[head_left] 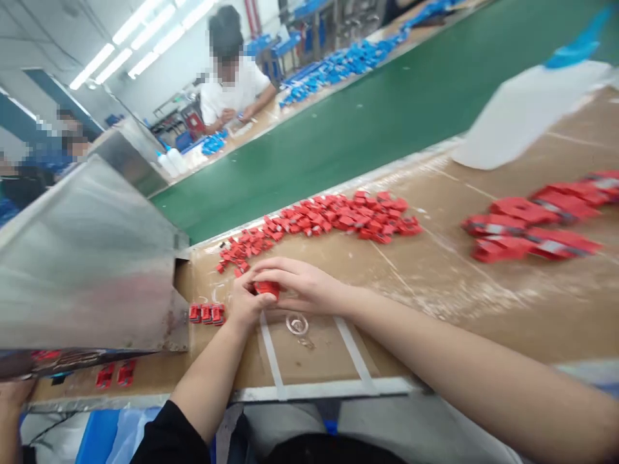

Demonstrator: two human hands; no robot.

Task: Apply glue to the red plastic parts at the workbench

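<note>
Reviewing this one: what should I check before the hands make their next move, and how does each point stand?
1. Red piece between left hand and right hand: ok, partly covered by fingers.
2. Right hand's grip firm: cannot tell, contact partly hidden.
3. Red pile near the hands: ok, just beyond them.
4. Row of three red parts apart from the held piece: ok, off to its left.
5. White bottle apart from both hands: ok.
</note>
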